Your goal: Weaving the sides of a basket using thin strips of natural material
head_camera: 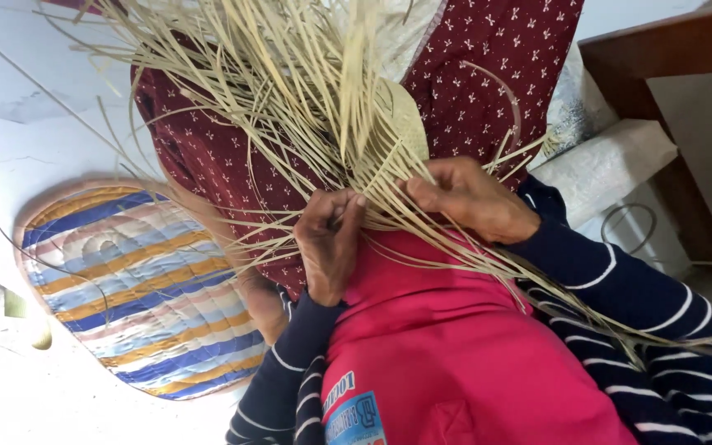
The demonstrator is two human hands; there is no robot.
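Note:
A half-woven piece of pale straw (401, 124) rests over my lap, with many loose strips (274, 74) fanning up and to the left. My left hand (329, 239) is closed around a few strips just below the woven part. My right hand (467, 198) pinches strips at the woven edge, thumb and fingers pressed on them. Both hands are close together, almost touching. I wear a dark striped sleeve on each arm, a red top (447, 354) and a maroon patterned cloth (488, 74) over my legs.
A round striped quilted mat (133, 288) in blue, yellow and pink lies on the pale floor at left. A dark wooden furniture leg (661, 58) and a white wrapped bundle (611, 161) stand at right. A thin wire loop (628, 218) lies near them.

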